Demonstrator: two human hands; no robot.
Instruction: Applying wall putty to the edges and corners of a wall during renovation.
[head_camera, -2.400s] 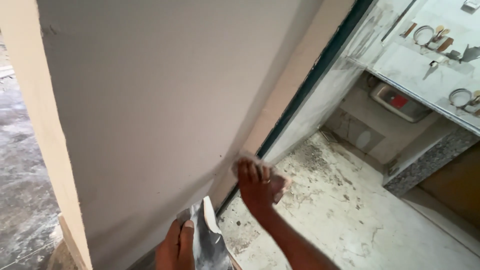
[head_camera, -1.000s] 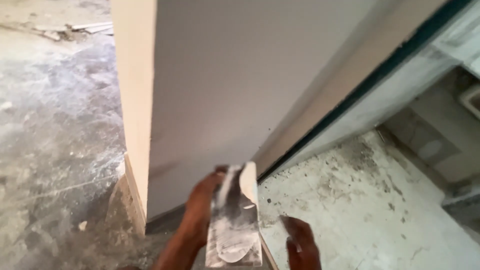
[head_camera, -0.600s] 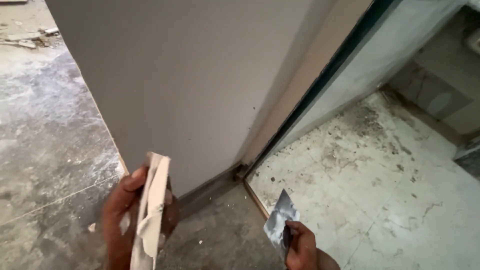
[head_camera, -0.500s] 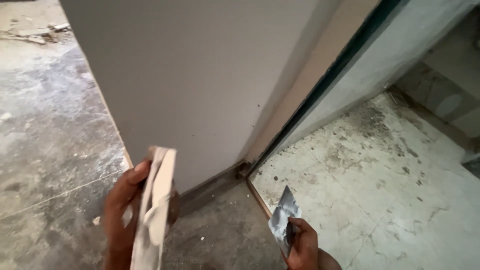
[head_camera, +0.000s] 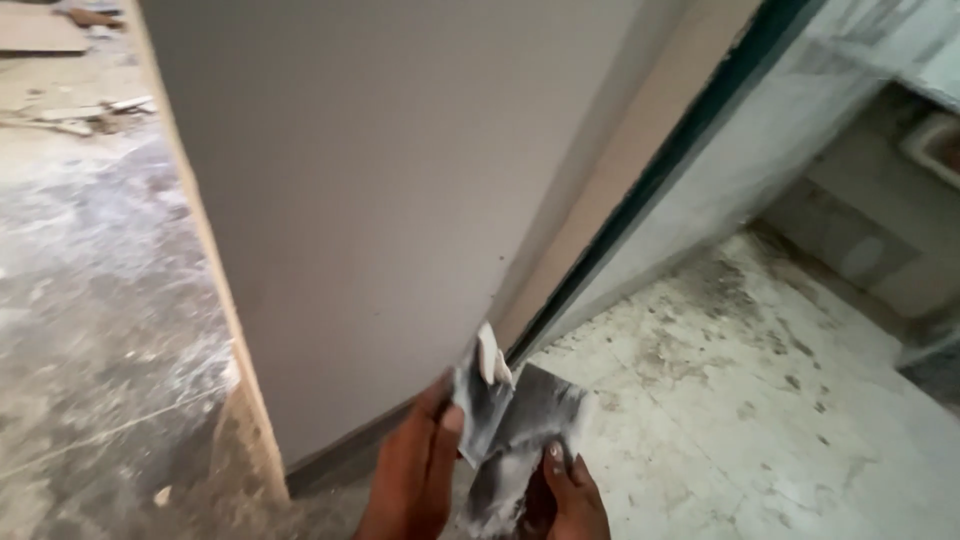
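My left hand (head_camera: 412, 478) grips a flat plaster board (head_camera: 480, 398) smeared with white putty, held edge-up at the bottom centre. My right hand (head_camera: 570, 497) holds a putty knife (head_camera: 530, 425) whose grey, stained blade touches the board. Both tools meet just in front of the lower part of a smooth grey-white door panel (head_camera: 380, 200) that fills the middle of the view.
The door's raw wooden edge (head_camera: 215, 290) runs down the left. A dark green frame strip (head_camera: 660, 170) slants at right. Dusty concrete floor (head_camera: 90, 290) lies left, with wood scraps (head_camera: 70, 110) far back. A stained tiled floor (head_camera: 760, 400) lies right.
My hands have come together: the board moved right and up, and the knife blade now rests against it. The view shifted slightly toward the door.
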